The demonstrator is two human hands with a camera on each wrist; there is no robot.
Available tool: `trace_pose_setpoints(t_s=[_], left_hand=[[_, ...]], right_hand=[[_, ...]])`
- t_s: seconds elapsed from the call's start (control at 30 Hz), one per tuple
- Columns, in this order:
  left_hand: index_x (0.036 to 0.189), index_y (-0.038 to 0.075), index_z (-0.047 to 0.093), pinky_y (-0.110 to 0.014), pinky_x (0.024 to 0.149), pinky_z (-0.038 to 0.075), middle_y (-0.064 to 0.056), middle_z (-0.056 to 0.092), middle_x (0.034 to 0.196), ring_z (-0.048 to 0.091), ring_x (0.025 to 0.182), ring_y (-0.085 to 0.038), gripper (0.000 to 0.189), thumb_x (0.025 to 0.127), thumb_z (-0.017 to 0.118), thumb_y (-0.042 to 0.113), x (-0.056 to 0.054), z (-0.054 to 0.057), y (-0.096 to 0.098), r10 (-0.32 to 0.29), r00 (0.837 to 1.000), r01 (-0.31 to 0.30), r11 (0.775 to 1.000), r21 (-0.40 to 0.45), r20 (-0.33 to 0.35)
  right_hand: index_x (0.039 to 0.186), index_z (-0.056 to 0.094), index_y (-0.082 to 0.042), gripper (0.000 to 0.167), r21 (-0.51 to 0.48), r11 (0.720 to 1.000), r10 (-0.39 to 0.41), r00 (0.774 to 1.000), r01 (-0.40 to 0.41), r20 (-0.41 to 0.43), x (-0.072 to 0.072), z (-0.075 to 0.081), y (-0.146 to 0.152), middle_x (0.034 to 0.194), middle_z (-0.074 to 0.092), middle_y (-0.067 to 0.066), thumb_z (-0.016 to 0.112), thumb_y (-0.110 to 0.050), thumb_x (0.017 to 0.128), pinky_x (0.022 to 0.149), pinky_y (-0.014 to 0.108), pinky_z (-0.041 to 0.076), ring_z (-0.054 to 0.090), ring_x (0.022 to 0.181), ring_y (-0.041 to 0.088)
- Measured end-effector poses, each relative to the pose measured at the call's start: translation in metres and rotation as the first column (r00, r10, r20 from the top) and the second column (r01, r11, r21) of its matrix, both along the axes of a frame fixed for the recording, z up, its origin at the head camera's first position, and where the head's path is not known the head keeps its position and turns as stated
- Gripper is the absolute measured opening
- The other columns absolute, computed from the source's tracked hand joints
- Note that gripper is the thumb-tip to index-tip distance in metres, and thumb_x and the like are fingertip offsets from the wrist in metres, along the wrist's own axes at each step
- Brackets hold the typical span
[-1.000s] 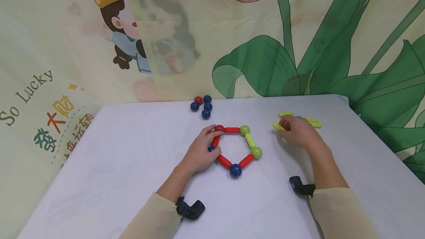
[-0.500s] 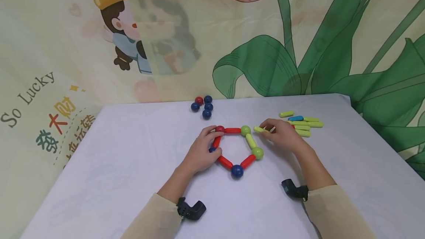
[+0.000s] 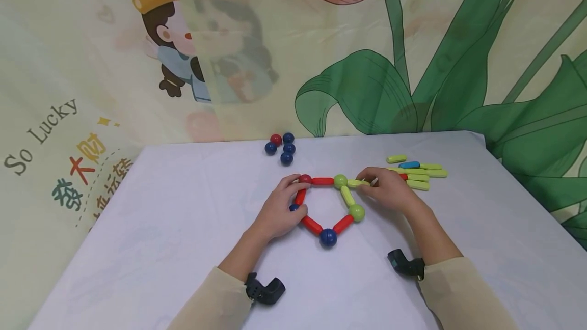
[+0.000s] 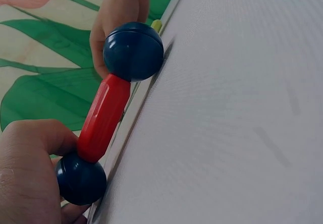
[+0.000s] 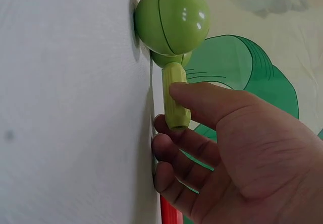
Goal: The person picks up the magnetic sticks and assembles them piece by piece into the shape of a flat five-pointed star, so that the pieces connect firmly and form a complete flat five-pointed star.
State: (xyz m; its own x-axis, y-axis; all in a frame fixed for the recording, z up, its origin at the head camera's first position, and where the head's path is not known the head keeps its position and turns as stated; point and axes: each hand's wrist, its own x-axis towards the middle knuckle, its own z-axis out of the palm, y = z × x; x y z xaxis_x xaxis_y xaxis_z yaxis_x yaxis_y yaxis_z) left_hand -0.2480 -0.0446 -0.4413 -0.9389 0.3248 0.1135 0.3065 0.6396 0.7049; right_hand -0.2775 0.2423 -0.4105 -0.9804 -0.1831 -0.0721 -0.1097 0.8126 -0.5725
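Note:
A ring of balls and rods (image 3: 328, 238) lies on the white table, its rods mostly red. My left hand (image 3: 277, 211) holds its left side, fingers at the red ball (image 3: 304, 180) and thumb by a blue ball (image 4: 82, 179). In the left wrist view, a red rod (image 4: 104, 118) joins that ball to another blue one. My right hand (image 3: 387, 187) pinches a yellow-green rod (image 5: 175, 103) between thumb and fingers. Its far end meets the ring's upper green ball (image 3: 340, 181). A nearer green ball (image 5: 172, 19) partly covers that one in the right wrist view.
Several loose blue balls (image 3: 286, 158) and a red ball (image 3: 275, 139) sit at the table's back edge. Beyond my right hand lie loose yellow-green rods (image 3: 435, 172), a blue rod (image 3: 409, 165) and a partly hidden red one. A printed cloth (image 3: 247, 116) hangs behind the table.
My right hand has brought a yellow-green rod leftward from the loose rods, and its end has come up to the ring's upper green ball. My left hand stays on the ring.

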Motion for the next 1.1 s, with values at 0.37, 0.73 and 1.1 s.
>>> trace_pose_setpoints(t_s=[0.37, 0.73, 1.1], left_hand=[[0.143, 0.018, 0.062, -0.055, 0.115, 0.044, -0.004, 0.04, 0.162, 0.04, 0.15, -0.029, 0.052, 0.091, 0.063, 0.021, 0.002, 0.001, 0.0, 0.005, 1.0, -0.005, 1.0, 0.018, 0.007], [0.142, 0.017, 0.062, -0.055, 0.116, 0.043, -0.005, 0.041, 0.162, 0.04, 0.15, -0.03, 0.052, 0.091, 0.063, 0.02, 0.001, 0.001, -0.001, -0.001, 1.0, 0.001, 1.0, 0.031, 0.003], [0.142, 0.017, 0.063, -0.054, 0.114, 0.045, -0.005, 0.041, 0.162, 0.041, 0.149, -0.03, 0.051, 0.091, 0.064, 0.021, 0.0, 0.0, -0.001, -0.003, 1.0, 0.003, 0.999, 0.032, -0.001]], right_hand=[[0.119, 0.071, -0.007, 0.024, -0.02, 1.0, 0.011, 1.0, -0.011, 0.002, 0.001, 0.004, 0.004, 0.113, 0.068, 0.016, 0.068, -0.017, 0.097, 0.085, 0.041, 0.057, 0.064, 0.1, 0.031], [0.13, 0.066, -0.006, 0.036, -0.141, 0.99, 0.002, 1.0, -0.001, 0.004, 0.005, 0.019, 0.021, 0.123, 0.066, 0.019, 0.066, -0.024, 0.1, 0.073, 0.03, 0.056, 0.065, 0.098, 0.029], [0.135, 0.062, -0.005, 0.04, -0.146, 0.988, -0.052, 0.999, 0.05, -0.015, 0.008, 0.031, 0.042, 0.128, 0.063, 0.02, 0.064, -0.026, 0.101, 0.076, 0.03, 0.057, 0.064, 0.099, 0.029]])
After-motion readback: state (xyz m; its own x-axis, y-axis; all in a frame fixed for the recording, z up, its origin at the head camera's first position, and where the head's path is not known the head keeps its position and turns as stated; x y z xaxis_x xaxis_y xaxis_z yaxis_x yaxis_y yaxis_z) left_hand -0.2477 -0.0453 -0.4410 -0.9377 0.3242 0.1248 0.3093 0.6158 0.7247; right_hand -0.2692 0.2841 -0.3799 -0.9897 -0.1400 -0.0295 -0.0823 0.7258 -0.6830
